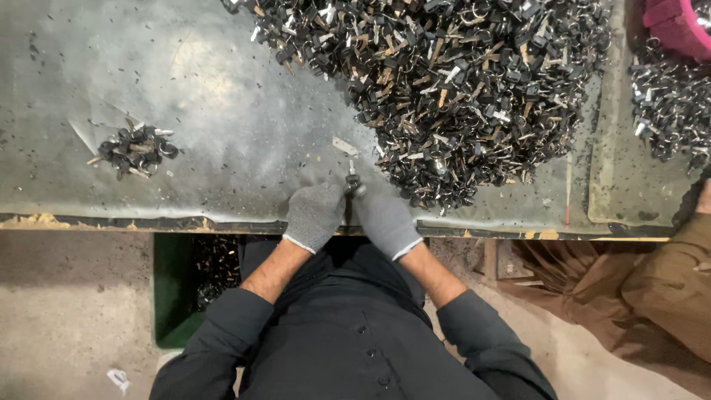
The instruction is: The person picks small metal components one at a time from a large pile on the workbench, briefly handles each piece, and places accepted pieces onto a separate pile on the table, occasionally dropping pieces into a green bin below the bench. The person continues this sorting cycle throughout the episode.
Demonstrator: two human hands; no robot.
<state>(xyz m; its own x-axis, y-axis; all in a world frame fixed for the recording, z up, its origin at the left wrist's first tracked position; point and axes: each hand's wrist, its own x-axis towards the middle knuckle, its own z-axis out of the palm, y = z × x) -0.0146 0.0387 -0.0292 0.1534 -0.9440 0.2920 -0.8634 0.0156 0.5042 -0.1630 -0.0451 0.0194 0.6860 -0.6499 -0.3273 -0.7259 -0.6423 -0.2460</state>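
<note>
My left hand (315, 215) and my right hand (385, 222), both in grey knit gloves, meet at the near edge of a worn grey table (222, 96). Together they pinch one small black-headed key (352, 184), its metal blade pointing away from me. Just beyond my right hand spreads a large heap of black and metal keys and rings (459, 81). A small separate pile of the same keys (135, 150) lies on the left of the table, well away from my left hand.
A green bin (172, 296) holding dark pieces stands under the table's edge at my left. Another person in brown clothing (666, 289) sits at right. A pink container (678, 26) and a second key pile (670, 104) occupy the far right.
</note>
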